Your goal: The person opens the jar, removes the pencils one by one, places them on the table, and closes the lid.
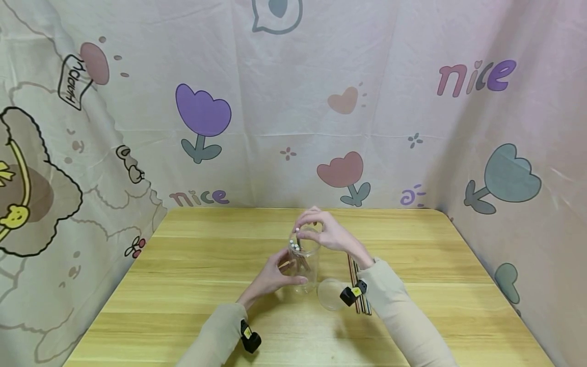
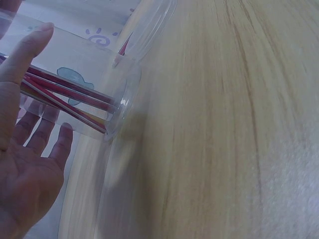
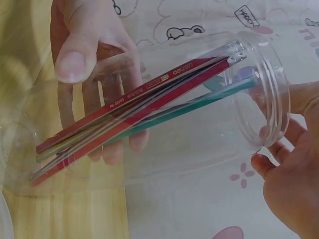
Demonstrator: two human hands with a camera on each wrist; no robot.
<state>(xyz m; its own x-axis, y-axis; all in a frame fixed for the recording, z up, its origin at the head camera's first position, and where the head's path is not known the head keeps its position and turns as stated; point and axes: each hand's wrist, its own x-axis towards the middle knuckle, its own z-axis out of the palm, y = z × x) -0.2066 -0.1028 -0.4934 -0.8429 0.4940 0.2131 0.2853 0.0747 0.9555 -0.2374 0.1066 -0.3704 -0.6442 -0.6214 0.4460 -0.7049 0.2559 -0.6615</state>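
Note:
A clear plastic jar (image 1: 310, 270) stands upright on the table, with several pencils (image 3: 132, 97) leaning inside it, red ones and a green pencil (image 3: 184, 108) among them. My left hand (image 1: 271, 275) holds the jar's side, thumb in front and fingers behind, as the left wrist view shows too. At the mouth is my right hand (image 1: 326, 232), its thumb and fingers round the white-tipped end of a pencil (image 1: 298, 239) that rises above the others. The right wrist view has the right hand (image 3: 294, 194) beside the threaded rim, fingertips partly hidden behind it.
A round clear lid (image 1: 328, 294) lies right of the jar. Beyond it, under the right forearm, are several more pencils (image 1: 364, 307) side by side. A printed curtain (image 1: 275, 102) hangs behind the wooden table (image 1: 192, 285) and along both sides.

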